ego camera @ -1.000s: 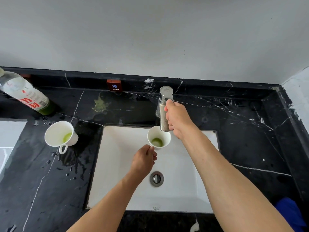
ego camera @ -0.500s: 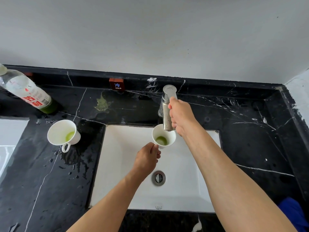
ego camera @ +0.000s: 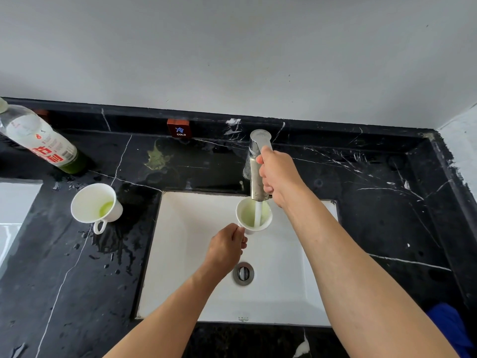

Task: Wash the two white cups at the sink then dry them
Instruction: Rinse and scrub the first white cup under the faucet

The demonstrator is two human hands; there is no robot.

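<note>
My left hand [ego camera: 227, 248] holds a white cup [ego camera: 247, 215] by its handle over the white sink basin [ego camera: 196, 254], right under the spout. A stream of water runs from the metal faucet [ego camera: 256, 164] into this cup, which holds pale green liquid. My right hand [ego camera: 277, 174] grips the faucet lever. A second white cup [ego camera: 94, 206] with green residue stands on the wet black marble counter [ego camera: 77, 293] left of the basin, handle toward me.
A plastic bottle [ego camera: 38, 140] with a red label and green liquid stands at the back left. A red COLD sign [ego camera: 180, 128] sits on the backsplash. The drain [ego camera: 243, 273] lies mid-basin. Blue cloth [ego camera: 449, 329] shows at the lower right. Another white basin [ego camera: 13, 210] lies far left.
Water now runs from the faucet into the held cup, where none ran before. My right hand has stayed on the lever. The liquid in the cup looks paler and fuller.
</note>
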